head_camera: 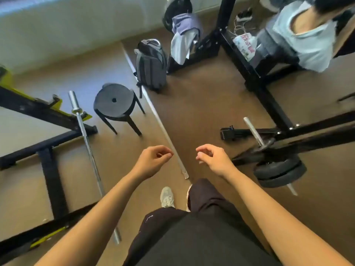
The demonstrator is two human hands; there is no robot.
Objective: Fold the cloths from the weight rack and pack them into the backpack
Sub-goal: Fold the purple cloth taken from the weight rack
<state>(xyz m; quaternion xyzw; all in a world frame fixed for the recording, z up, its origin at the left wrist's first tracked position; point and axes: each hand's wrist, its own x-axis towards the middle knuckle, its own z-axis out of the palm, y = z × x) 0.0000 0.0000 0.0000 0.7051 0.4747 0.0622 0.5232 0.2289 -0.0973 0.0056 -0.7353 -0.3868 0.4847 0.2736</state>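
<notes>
Above black trousers, the left hand and right hand hang loosely curled, holding nothing; cloths drape the weight rack beside the grey backpack.

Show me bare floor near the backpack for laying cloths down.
Widest bare floor lies between the backpack, the black rack base and the weight plates. Crowded: around the stool and barbell, and under the hanging cloths.

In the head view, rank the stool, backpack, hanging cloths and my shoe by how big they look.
1. Stool, legs included, largest.
2. Backpack and hanging cloths: about alike, unranked.
3. Shoe, smallest, though nearest the camera.
</notes>
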